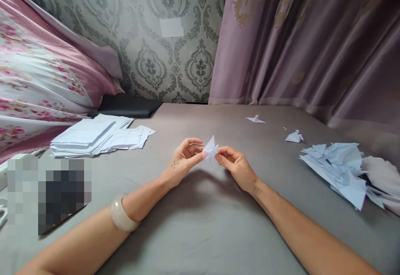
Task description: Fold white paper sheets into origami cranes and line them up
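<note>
Head view, going left to right. Far off my left fingers, at the frame's left edge, I see a floral quilt (pixel 37 71), with a dark cushion (pixel 128 105) beyond it against the wall. Nearer, a sheet stack (pixel 93 135) lies fanned on the grey cover (pixel 200 225), well out to the left of my fingers. My left forearm carries a pale bangle (pixel 121 214). My left hand (pixel 183 160) is curled, thumb and forefinger pinched on the left side of a small folded paper (pixel 210 148). That paper sits between the two sets of fingertips, lifted just above the cover, its points sticking up past the fingers. My right hand (pixel 236 166) pinches the paper's right side with closed fingertips, so both hands grip it together. Beyond my right fingers, farther up the cover, lies one flat folded piece (pixel 255 119). Right of that, a second folded piece (pixel 294 136) sits alone. Well to the right of my right fingers, a folded pile (pixel 339 168) lies heaped near the curtain (pixel 312 37).
</note>
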Available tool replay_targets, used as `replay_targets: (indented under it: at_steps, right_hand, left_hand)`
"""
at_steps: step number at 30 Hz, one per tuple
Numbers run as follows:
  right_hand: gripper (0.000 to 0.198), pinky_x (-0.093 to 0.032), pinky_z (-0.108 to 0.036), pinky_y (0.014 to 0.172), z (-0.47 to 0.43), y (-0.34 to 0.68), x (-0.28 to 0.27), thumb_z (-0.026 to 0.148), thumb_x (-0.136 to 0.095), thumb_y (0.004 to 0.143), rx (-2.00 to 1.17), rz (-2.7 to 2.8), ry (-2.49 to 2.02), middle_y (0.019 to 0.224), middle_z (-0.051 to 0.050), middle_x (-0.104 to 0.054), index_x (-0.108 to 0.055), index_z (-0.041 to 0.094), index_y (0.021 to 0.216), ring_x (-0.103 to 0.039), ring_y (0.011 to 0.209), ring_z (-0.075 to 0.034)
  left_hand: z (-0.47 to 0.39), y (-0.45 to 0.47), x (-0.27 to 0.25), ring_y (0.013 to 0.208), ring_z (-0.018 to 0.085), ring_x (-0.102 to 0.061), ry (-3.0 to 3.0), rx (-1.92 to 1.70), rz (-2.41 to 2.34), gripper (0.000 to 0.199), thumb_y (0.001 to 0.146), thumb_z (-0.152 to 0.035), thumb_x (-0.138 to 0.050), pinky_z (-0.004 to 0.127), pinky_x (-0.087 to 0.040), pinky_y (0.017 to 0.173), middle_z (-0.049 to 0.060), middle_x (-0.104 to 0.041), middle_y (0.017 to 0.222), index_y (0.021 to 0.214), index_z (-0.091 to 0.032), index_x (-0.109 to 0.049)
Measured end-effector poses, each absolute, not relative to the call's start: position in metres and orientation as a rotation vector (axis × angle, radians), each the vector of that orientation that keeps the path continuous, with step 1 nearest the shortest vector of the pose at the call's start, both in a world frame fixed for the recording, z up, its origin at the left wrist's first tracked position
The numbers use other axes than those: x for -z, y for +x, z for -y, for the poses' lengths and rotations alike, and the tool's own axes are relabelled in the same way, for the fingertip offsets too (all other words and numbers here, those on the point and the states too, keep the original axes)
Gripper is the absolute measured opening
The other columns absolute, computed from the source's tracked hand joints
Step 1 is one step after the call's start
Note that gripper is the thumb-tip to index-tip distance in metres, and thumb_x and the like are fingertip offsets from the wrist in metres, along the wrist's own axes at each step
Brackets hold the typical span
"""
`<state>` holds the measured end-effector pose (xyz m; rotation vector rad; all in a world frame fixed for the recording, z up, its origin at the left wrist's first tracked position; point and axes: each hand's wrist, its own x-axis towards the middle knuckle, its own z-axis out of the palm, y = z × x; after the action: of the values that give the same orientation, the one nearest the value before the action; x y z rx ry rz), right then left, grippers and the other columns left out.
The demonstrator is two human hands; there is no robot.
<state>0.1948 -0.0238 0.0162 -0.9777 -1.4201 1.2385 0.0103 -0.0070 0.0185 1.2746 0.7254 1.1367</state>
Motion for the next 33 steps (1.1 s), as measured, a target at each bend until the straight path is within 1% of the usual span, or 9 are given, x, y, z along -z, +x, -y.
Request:
replay_targets:
  at_steps: [2, 5, 7, 13, 21, 23, 27, 30, 33]
  right_hand:
    - [0.025, -0.045, -0.029, 0.073, 0.0243, 0.1942, -0.0170, 0.045, -0.064, 0.077, -1.234, 1.460, -0.978, 0.079, -0.001, -0.062, -0.063, 0.021, 0.083, -0.055, 0.076, -0.014]
    - [0.025, -0.045, -0.029, 0.072, 0.0246, 0.1931, -0.0180, 0.045, -0.064, 0.077, -1.199, 1.488, -0.997, 0.082, -0.001, -0.063, -0.063, 0.021, 0.082, -0.056, 0.077, -0.015]
    - [0.025, -0.045, -0.029, 0.072, 0.0245, 0.1924, -0.0180, 0.045, -0.064, 0.077, -1.169, 1.480, -1.013, 0.081, -0.001, -0.063, -0.063, 0.021, 0.083, -0.056, 0.076, -0.015]
    - [0.021, -0.046, -0.030, 0.074, 0.0234, 0.1902, -0.0161, 0.040, -0.064, 0.077, -1.066, 1.510, -1.022, 0.079, -0.002, -0.062, -0.062, 0.020, 0.084, -0.057, 0.075, -0.015]
    - [0.017, -0.046, -0.028, 0.071, 0.0249, 0.1870, -0.0122, 0.037, -0.063, 0.079, -0.943, 1.579, -1.059, 0.074, 0.000, -0.062, -0.061, 0.020, 0.080, -0.057, 0.071, -0.014]
    - [0.018, -0.046, -0.029, 0.072, 0.0250, 0.1858, -0.0111, 0.038, -0.062, 0.079, -0.925, 1.572, -1.079, 0.075, -0.001, -0.063, -0.062, 0.020, 0.080, -0.057, 0.072, -0.014]
    - [0.019, -0.047, -0.030, 0.077, 0.0258, 0.1849, -0.0123, 0.038, -0.061, 0.080, -0.951, 1.551, -1.083, 0.081, -0.003, -0.067, -0.066, 0.020, 0.083, -0.060, 0.077, -0.016]
    - [0.019, -0.047, -0.031, 0.080, 0.0283, 0.1858, -0.0167, 0.032, -0.057, 0.081, -0.987, 1.611, -1.027, 0.085, -0.003, -0.068, -0.069, 0.020, 0.089, -0.061, 0.081, -0.016]
    - [0.021, -0.047, -0.032, 0.080, 0.0307, 0.1858, -0.0200, 0.029, -0.057, 0.079, -1.029, 1.653, -0.994, 0.091, -0.003, -0.068, -0.069, 0.021, 0.094, -0.060, 0.082, -0.017]
  left_hand:
    - [0.0069, 0.0101, -0.0179, 0.081, 0.014, -0.060, 1.259, -1.116, -0.718, 0.037, 0.073, -0.030, -0.073, 0.029, -0.045, 0.078, 0.003, -0.067, 0.088, 0.104, -0.019, -0.057]
    - [0.0073, 0.0095, -0.0176, 0.079, 0.013, -0.060, 1.298, -1.067, -0.762, 0.025, 0.074, -0.031, -0.072, 0.027, -0.044, 0.078, 0.002, -0.066, 0.085, 0.092, -0.016, -0.064]
    - [0.0081, 0.0093, -0.0179, 0.077, 0.013, -0.059, 1.322, -1.036, -0.799, 0.021, 0.074, -0.032, -0.072, 0.026, -0.044, 0.076, 0.002, -0.066, 0.083, 0.087, -0.016, -0.066]
    - [0.0093, 0.0104, -0.0172, 0.078, 0.014, -0.058, 1.369, -1.012, -0.792, 0.020, 0.074, -0.032, -0.070, 0.027, -0.044, 0.076, 0.003, -0.064, 0.082, 0.083, -0.015, -0.065]
    - [0.0104, 0.0127, -0.0188, 0.067, 0.011, -0.054, 1.408, -0.991, -0.836, 0.020, 0.074, -0.033, -0.070, 0.024, -0.042, 0.067, 0.000, -0.059, 0.070, 0.074, -0.015, -0.061]
    - [0.0097, 0.0124, -0.0194, 0.071, 0.011, -0.054, 1.433, -1.012, -0.828, 0.018, 0.075, -0.031, -0.069, 0.023, -0.042, 0.069, 0.000, -0.060, 0.075, 0.075, -0.015, -0.062]
    - [0.0081, 0.0121, -0.0190, 0.089, 0.015, -0.056, 1.433, -1.044, -0.765, 0.016, 0.075, -0.029, -0.070, 0.027, -0.044, 0.082, 0.004, -0.062, 0.097, 0.076, -0.015, -0.062]
    - [0.0081, 0.0129, -0.0186, 0.094, 0.016, -0.058, 1.351, -1.047, -0.739, 0.017, 0.074, -0.028, -0.071, 0.030, -0.043, 0.088, 0.005, -0.064, 0.099, 0.073, -0.014, -0.062]
    - [0.0080, 0.0141, -0.0182, 0.092, 0.017, -0.059, 1.294, -1.069, -0.736, 0.019, 0.071, -0.027, -0.074, 0.031, -0.043, 0.087, 0.005, -0.065, 0.096, 0.070, -0.013, -0.060]
